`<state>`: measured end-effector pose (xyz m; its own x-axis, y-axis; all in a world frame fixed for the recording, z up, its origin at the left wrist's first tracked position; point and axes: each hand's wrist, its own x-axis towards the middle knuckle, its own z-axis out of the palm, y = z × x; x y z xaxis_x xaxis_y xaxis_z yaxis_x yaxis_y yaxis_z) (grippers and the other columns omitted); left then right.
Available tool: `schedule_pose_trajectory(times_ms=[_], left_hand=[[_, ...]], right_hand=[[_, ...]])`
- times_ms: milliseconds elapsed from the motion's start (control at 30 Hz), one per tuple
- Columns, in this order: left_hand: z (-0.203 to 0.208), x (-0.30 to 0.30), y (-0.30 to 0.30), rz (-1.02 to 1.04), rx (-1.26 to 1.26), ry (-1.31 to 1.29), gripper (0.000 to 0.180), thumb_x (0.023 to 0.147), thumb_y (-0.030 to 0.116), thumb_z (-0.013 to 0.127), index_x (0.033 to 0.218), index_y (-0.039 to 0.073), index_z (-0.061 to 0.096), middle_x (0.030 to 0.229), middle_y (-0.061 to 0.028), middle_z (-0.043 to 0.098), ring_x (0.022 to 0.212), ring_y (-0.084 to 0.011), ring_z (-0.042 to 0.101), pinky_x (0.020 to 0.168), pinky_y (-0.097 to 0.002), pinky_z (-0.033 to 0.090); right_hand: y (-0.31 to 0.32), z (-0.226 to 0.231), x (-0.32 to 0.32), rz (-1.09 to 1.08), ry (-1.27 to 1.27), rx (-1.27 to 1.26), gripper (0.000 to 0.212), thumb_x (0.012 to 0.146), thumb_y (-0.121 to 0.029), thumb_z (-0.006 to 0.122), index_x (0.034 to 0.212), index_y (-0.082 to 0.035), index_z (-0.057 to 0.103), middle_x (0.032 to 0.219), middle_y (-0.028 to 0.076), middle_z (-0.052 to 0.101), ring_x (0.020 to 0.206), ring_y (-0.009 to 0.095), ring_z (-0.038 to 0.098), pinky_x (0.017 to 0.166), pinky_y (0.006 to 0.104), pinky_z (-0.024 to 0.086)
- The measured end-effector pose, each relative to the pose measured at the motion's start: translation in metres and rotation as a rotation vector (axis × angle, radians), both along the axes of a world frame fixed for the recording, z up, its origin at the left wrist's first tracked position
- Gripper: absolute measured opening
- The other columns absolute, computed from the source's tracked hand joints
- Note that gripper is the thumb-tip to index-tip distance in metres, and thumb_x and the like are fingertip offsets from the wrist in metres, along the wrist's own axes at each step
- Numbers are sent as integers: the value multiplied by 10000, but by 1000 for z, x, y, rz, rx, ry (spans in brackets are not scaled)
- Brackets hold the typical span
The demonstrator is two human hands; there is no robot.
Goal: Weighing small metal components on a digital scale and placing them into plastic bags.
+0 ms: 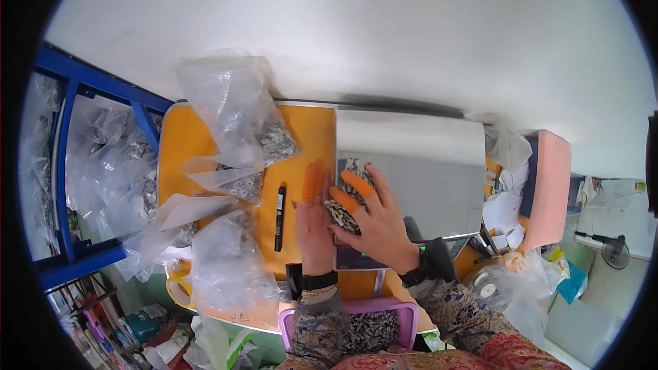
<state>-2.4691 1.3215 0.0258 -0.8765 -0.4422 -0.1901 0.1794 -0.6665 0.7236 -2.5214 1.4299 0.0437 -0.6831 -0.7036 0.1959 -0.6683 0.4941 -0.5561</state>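
Head view, looking down: a pile of small grey pieces (341, 218) lies at the left edge of a grey flat panel (425, 199), between the person's two hands. The left hand (314, 229) is held nearly straight, fingers together and orange covers on some fingertips, set like a wall along the pile's left side; it appears to grip nothing. The right hand (380, 223) arches palm down over the pile, its fingers parted and loosely bent, two of them in orange covers; whether it has hold of any piece underneath cannot be told. The step in hand looks like gathering or sorting the loose pieces by touch, one hand fencing and the other working. The next move seems to call for light fingertips and a steady left hand, since pieces could slip over the panel's edge onto the orange table (181, 164). Below, toward the person, a purple bin (412, 315) holds similar pieces, while a black marker (280, 218) and clear bags (226, 109) lie to the left
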Motion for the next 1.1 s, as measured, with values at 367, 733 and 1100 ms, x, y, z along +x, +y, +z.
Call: schedule_pose_trajectory(times_ms=[367, 733, 1100], left_hand=[[-1, 0, -4, -8, 27, -129, 553, 998, 361, 213, 1365, -40, 318, 1404, -165, 362, 1307, -251, 335, 1095, -361, 226], [-14, 28, -17, 29, 535, 123, 527, 987, 406, 270, 1364, 49, 356, 1379, -120, 396, 1273, -246, 371, 1080, -369, 262], [9, 123, -21, 148, 798, 35, 514, 983, 381, 300, 1381, 58, 322, 1391, -119, 378, 1272, -251, 373, 1089, -378, 246]], right_hand=[[-22, 15, -5, -128, -54, 51, 753, 635, -312, 767, 1290, -118, 449, 1366, 197, 355, 1296, 413, 282, 1049, 548, 252], [-84, 0, 58, -245, -92, -247, 333, 781, -135, 616, 1096, -38, 569, 1165, 138, 532, 1091, 342, 471, 977, 467, 352], [-87, 21, 126, -106, -427, -555, 184, 773, -49, 609, 950, -88, 638, 1050, 77, 586, 1030, 304, 496, 997, 422, 300]])
